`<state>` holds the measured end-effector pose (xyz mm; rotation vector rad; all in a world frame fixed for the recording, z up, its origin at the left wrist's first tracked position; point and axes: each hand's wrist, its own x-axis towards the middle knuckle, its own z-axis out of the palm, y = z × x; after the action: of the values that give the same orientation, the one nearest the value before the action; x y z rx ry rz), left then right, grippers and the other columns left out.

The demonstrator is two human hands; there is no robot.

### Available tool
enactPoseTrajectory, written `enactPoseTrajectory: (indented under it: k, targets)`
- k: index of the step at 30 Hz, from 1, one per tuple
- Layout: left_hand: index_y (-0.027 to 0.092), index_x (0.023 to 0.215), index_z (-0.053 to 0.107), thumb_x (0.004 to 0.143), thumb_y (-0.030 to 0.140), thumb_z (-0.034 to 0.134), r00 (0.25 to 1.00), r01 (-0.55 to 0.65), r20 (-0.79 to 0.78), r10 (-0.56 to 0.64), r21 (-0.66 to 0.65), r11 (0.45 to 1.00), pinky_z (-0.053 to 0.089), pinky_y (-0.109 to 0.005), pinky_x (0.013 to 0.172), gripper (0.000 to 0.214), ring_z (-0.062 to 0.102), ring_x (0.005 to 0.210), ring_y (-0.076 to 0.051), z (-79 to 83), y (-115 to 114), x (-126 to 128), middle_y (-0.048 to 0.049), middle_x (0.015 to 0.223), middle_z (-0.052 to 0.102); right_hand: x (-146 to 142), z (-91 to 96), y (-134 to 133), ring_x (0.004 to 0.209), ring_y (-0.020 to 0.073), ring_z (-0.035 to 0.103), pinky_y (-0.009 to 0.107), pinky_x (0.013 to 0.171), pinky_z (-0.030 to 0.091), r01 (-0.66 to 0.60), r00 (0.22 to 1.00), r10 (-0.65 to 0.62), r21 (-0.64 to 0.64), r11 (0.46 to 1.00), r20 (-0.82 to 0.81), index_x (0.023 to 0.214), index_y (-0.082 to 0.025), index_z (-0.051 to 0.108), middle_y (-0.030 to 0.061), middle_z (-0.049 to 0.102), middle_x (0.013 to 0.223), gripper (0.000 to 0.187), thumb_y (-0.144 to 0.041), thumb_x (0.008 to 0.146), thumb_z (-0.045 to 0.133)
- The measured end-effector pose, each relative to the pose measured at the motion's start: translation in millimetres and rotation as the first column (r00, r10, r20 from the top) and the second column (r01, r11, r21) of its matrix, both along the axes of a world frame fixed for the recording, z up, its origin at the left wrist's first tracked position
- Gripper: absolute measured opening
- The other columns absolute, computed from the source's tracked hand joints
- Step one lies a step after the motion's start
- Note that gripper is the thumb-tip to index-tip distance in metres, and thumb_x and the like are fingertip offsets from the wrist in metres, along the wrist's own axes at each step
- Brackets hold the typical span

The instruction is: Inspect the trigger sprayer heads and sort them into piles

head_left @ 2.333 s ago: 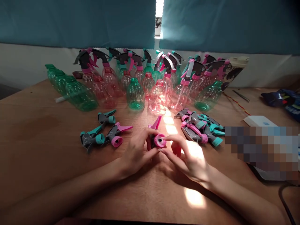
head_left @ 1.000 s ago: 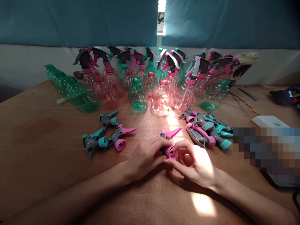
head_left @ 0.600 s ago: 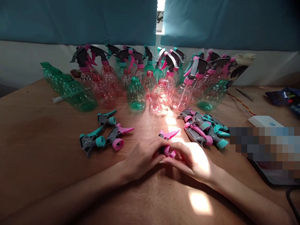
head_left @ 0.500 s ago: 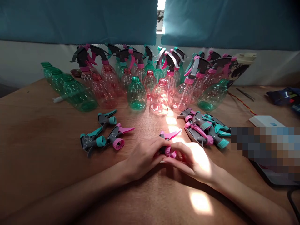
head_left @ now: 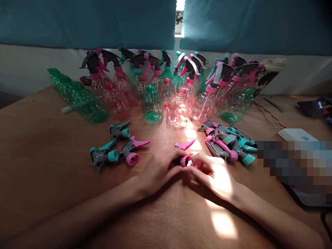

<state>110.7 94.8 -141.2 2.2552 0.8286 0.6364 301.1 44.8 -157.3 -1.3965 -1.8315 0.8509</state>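
Note:
My left hand (head_left: 159,169) grips a trigger spray head (head_left: 185,160) with a pink collar and a pink trigger, just above the table. Its collar opening faces my right hand (head_left: 216,174). The fingers of that hand are pinched together at the collar's mouth, around a small pale or pinkish piece (head_left: 190,163) too small and bright to name. To the left lie two grey spray heads with teal collars (head_left: 112,156) and one with a pink collar (head_left: 132,158). A pile of pink and teal spray heads (head_left: 228,140) lies to the right.
Along the back stand green bottles (head_left: 152,107) and pink bottles (head_left: 178,109), several with spray heads fitted. A patterned tumbler (head_left: 269,74) leans behind at right. A white box (head_left: 298,134), a blurred-out patch and a dark flat device (head_left: 301,199) are on the right side.
The spray head has tipped so its collar opening shows more towards the right. My right fingertips have come slightly away from the collar, and a pale piece shows between them.

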Motion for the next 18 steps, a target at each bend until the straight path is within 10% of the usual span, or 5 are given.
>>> enactPoseTrajectory:
  k: [8, 18]
  targets:
    - [0.019, 0.107, 0.062, 0.084, 0.016, 0.066, 0.999, -0.047, 0.025, 0.048, -0.037, 0.998, 0.043, -0.022, 0.066, 0.023, 0.053, 0.064, -0.011, 1.9, 0.6, -1.2, 0.0027, 0.081, 0.063, -7.4, 1.7, 0.3, 0.069, 0.0135, 0.059, 0.027, 0.064, 0.045, -0.043, 0.84, -0.104, -0.256, 0.966, -0.532, 0.081, -0.02, 0.053, -0.0007, 0.062, 0.077, 0.021, -0.034, 0.083, 0.068]
    - [0.019, 0.105, 0.063, 0.082, 0.015, 0.067, 0.991, -0.117, 0.054, 0.122, -0.083, 0.99, 0.043, -0.022, 0.063, 0.025, 0.054, 0.062, -0.011, 7.9, 1.1, 0.3, 0.0041, 0.077, 0.064, -5.0, 0.3, 10.0, 0.073, 0.0142, 0.058, 0.027, 0.067, 0.049, 0.078, 0.711, -0.264, -0.3, 0.951, -0.652, 0.101, -0.026, 0.058, -0.0018, 0.059, 0.083, 0.029, -0.033, 0.077, 0.074]
